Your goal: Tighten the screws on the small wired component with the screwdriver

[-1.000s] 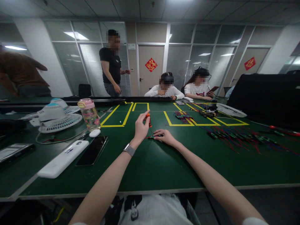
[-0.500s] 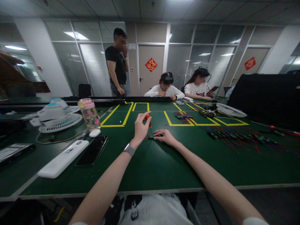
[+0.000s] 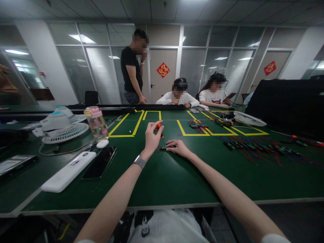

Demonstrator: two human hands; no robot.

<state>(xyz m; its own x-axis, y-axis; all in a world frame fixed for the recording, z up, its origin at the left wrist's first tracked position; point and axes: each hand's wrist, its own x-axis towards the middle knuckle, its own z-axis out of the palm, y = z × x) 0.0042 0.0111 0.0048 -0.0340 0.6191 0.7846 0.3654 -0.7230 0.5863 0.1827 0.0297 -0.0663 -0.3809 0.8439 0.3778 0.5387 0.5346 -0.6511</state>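
Observation:
My left hand [image 3: 152, 138] is raised over the green table [image 3: 162, 179], its fingers pinched on a small orange-handled tool [image 3: 158, 127] that points down. My right hand [image 3: 179, 147] rests on the table just right of it, fingers pressed down on a small green part with red wires [image 3: 165, 147]. The tool's tip comes down near that part; I cannot tell whether they touch. A watch sits on my left wrist.
At left lie a white power bank [image 3: 67, 171], a black phone [image 3: 100, 163], a white mouse [image 3: 102, 143], a pink-lidded bottle [image 3: 96, 123] and white fans [image 3: 60, 126]. Several wired parts [image 3: 255, 148] spread at right. Two seated people [image 3: 194, 96] and a standing person [image 3: 133, 72] are beyond the table.
My hands have hardly moved; the left fingers shifted slightly on the tool. The standing person has walked to the right along the far side. The brown-sleeved person at far left has moved out of view.

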